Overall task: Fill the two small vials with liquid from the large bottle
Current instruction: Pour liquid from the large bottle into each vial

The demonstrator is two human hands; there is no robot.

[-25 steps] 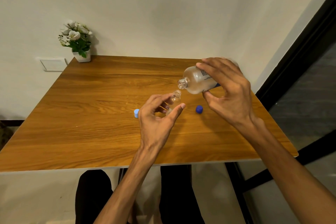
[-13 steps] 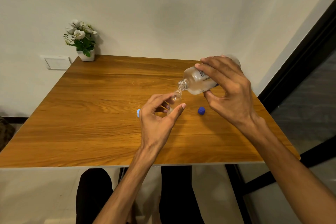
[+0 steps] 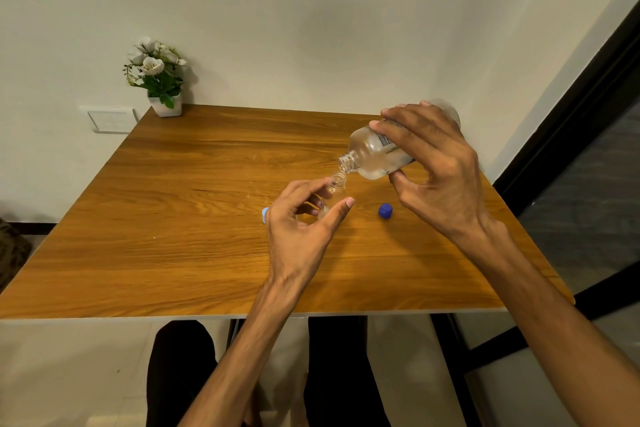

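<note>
My right hand (image 3: 437, 170) grips the large clear bottle (image 3: 372, 154), tipped on its side with its open neck pointing down-left. That neck sits just above the open mouth of a small clear vial (image 3: 335, 186), which my left hand (image 3: 300, 231) holds tilted between thumb and fingers over the wooden table (image 3: 194, 218). A dark blue cap (image 3: 385, 211) lies on the table right of my left hand. A light blue cap (image 3: 265, 214) peeks out at the left edge of that hand. I see no second vial; my left hand may hide it.
A small white pot of white flowers (image 3: 157, 80) stands at the table's back left corner. A white wall plate (image 3: 110, 120) is on the wall beside it. A dark door frame (image 3: 568, 135) runs along the right. My legs show below the table's front edge.
The bottle's neck has dropped closer to the vial's mouth, from a clear gap to nearly touching. The view has shifted slightly, and my hands stay in about the same place.
</note>
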